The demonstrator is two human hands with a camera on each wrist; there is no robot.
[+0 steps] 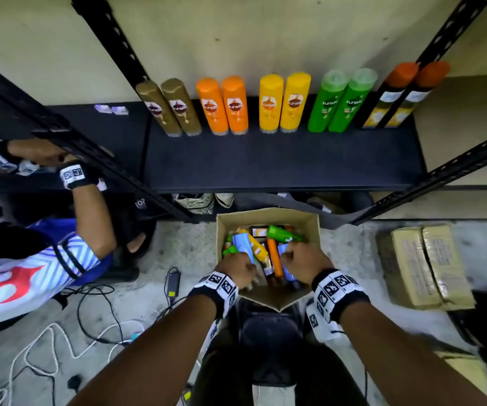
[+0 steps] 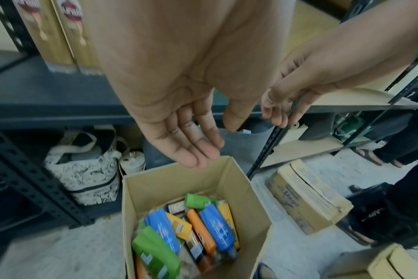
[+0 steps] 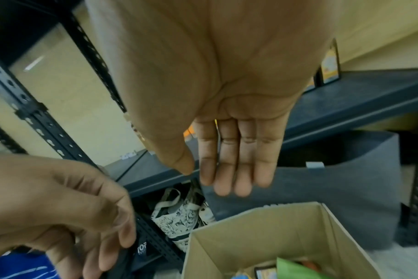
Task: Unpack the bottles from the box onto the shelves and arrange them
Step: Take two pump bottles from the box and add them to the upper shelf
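An open cardboard box (image 1: 309,221) stands on the floor below the shelf, holding several bottles lying mixed: blue (image 2: 165,228), orange (image 1: 274,256), green (image 1: 283,234) and yellow. My left hand (image 1: 238,271) and right hand (image 1: 303,260) hover side by side over the box. The wrist views show my left hand (image 2: 215,145) and right hand (image 3: 212,179) palm-down, fingers straight, holding nothing. On the dark shelf (image 1: 280,159) bottles stand in pairs: gold (image 1: 169,108), orange (image 1: 221,105), yellow (image 1: 284,102), green (image 1: 339,102), and black with orange caps (image 1: 397,98).
Another person's hands (image 1: 75,174) rest on the neighbouring shelf at the left. A closed carton (image 1: 424,265) lies on the floor to the right. Cables (image 1: 96,317) trail across the floor at the left. A patterned bag (image 1: 195,202) sits under the shelf behind the box.
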